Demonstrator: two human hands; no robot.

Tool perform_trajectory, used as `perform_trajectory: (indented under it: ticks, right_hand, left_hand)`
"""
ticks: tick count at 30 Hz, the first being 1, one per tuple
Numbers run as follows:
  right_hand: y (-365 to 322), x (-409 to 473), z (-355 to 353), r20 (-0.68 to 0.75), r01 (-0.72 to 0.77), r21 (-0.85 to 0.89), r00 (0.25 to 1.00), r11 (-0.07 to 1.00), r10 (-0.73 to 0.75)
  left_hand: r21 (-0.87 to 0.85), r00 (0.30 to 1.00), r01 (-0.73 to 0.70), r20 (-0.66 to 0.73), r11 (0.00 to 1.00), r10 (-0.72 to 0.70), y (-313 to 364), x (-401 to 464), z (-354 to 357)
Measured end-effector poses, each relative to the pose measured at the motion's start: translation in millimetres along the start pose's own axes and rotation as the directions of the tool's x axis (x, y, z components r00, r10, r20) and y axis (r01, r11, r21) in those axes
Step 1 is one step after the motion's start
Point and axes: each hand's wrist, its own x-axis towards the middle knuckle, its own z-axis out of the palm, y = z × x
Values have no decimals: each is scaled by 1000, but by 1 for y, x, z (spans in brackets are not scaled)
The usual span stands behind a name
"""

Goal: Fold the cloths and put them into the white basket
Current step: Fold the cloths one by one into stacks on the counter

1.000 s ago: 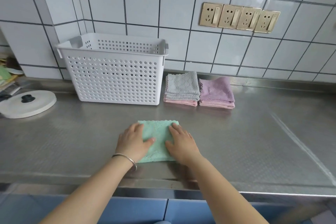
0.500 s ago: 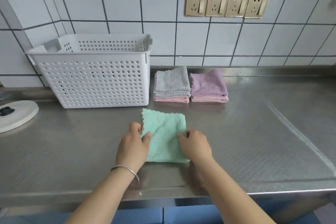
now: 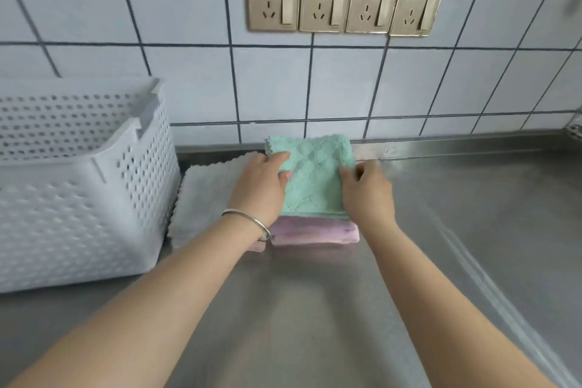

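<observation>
A folded green cloth (image 3: 313, 176) lies on top of the folded purple cloth stack (image 3: 315, 231) by the back wall. My left hand (image 3: 263, 187) holds the green cloth's left edge, thumb on top. My right hand (image 3: 367, 190) grips its right edge. To the left lies a folded grey cloth (image 3: 204, 195) on a pink one, whose corner (image 3: 256, 247) peeks out under my left wrist. The white perforated basket (image 3: 88, 198) stands at the left, right beside the grey cloth. Its inside is not visible.
The steel counter (image 3: 456, 230) stretches right and toward me. A tiled wall with a row of gold sockets (image 3: 345, 1) rises directly behind the cloths.
Both hands carried the green cloth from the front of the counter back to the wall and set it on the purple stack. The camera moved closer and to the right.
</observation>
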Motion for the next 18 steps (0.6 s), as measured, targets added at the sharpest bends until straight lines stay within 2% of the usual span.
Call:
perform_trajectory:
  ticks: [4,10,18]
  right_hand:
    - [12,34,10,80,-128,-50,988,991,132]
    - [10,34,5,180,-306,-169,925,937,335]
    - [-11,30,-3,222,-312,-386,882,868,415]
  left_hand:
    - [131,990,35,133,991,-53,0,35,25]
    - [237,932,105,315,966,-179,6,37,29]
    - [336,860,150,420,930,-291,13,39,24]
